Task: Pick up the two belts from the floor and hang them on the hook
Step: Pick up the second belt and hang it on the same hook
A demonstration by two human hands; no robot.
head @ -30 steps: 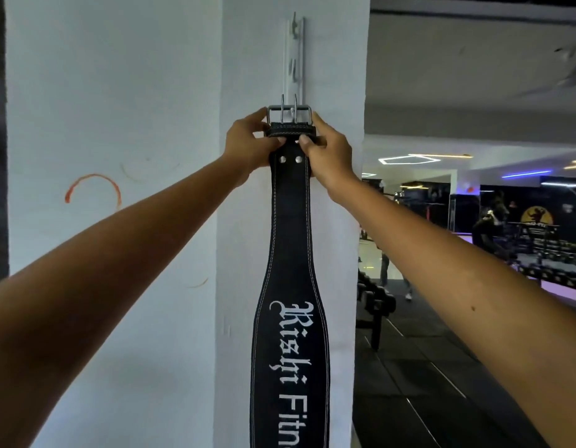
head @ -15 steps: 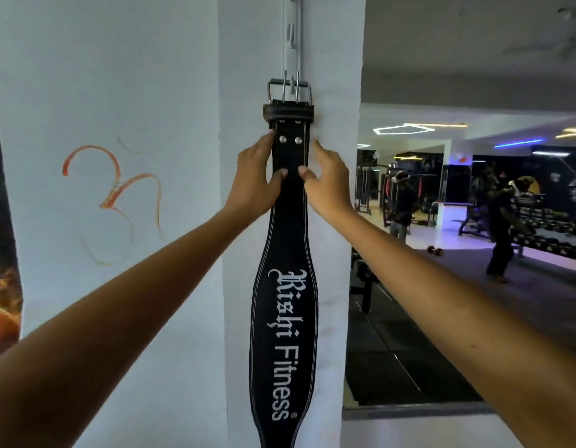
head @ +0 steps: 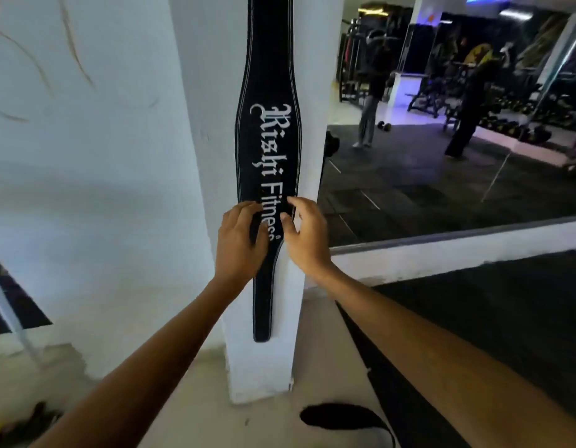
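Observation:
A black lifting belt [head: 268, 76] with white lettering hangs straight down the white pillar [head: 212, 92]; its buckle and the hook are above the frame. My left hand [head: 239, 237] rests flat against the belt's lower left edge. My right hand [head: 304, 234] hovers at its right edge, fingers spread, fingertips touching or just off the belt. Neither hand grips it. A second black belt [head: 344, 418] lies curled on the pale floor at the pillar's base, below my right forearm.
A wall mirror [head: 441, 140] to the right of the pillar reflects the gym, with people and dumbbell racks. Black rubber matting [head: 490, 318] covers the floor on the right. A dark object [head: 31, 418] lies on the floor at bottom left.
My view has tipped downward and both hands have slid down the hanging belt from near the buckle to its lower lettering. The second belt on the floor has come into view.

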